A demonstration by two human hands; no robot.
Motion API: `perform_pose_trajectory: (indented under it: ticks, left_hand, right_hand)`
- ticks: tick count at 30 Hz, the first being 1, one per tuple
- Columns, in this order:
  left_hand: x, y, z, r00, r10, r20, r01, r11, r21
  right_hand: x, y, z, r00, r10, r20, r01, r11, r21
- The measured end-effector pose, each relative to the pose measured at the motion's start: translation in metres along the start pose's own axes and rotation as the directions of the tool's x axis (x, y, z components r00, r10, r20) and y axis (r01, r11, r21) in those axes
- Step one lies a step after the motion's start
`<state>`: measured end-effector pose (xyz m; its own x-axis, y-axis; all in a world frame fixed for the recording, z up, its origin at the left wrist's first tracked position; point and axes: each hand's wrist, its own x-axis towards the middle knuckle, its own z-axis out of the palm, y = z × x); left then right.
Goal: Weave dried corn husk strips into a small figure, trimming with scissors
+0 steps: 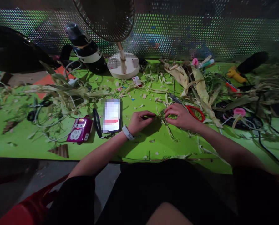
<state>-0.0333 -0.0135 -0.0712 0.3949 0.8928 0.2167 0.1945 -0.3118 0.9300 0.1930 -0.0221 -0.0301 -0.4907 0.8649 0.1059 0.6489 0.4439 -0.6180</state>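
Over the green table, my left hand (140, 121), with a pale band at its wrist, has thumb and fingertips pinched at the end of a small bundle of corn husk strips (169, 132). From the right, my right hand (180, 116) pinches the same bundle, its fingers curled close to the left fingertips. Loose ends of the strips hang down below the right fingers. Just past the right hand lies a pair of scissors with red handles (199, 113), partly covered by that hand. Fine detail between the fingertips is too small to tell.
A lit phone (111, 115) and a purple power socket (80, 130) lie left of my hands. Behind stand a fan (123, 65) and a dark bottle (89, 53). Dried corn husks (201, 84) and a yellow-handled glue gun-like tool (236, 74) are at right. Scraps litter the green tabletop (139, 147).
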Motion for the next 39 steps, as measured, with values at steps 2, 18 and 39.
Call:
perform_pose_trajectory:
  ticks: [2, 18, 39]
  left_hand:
    - [0.002, -0.002, -0.001, 1.0, -0.028, -0.012, 0.029, 1.0, 0.013]
    - [0.005, 0.005, -0.003, 0.918, -0.296, 0.263, 0.396, 0.694, -0.601]
    - [-0.003, 0.015, 0.003, 0.899, -0.316, 0.303, 0.435, 0.722, -0.538]
  right_hand:
    - [-0.005, 0.0, 0.0, 1.0, -0.002, 0.015, 0.003, 0.998, -0.068]
    - [-0.01, 0.006, 0.009, 0.896, 0.347, 0.277, -0.423, 0.477, 0.77]
    - [-0.012, 0.005, 0.014, 0.922, 0.231, 0.311, -0.386, 0.603, 0.698]
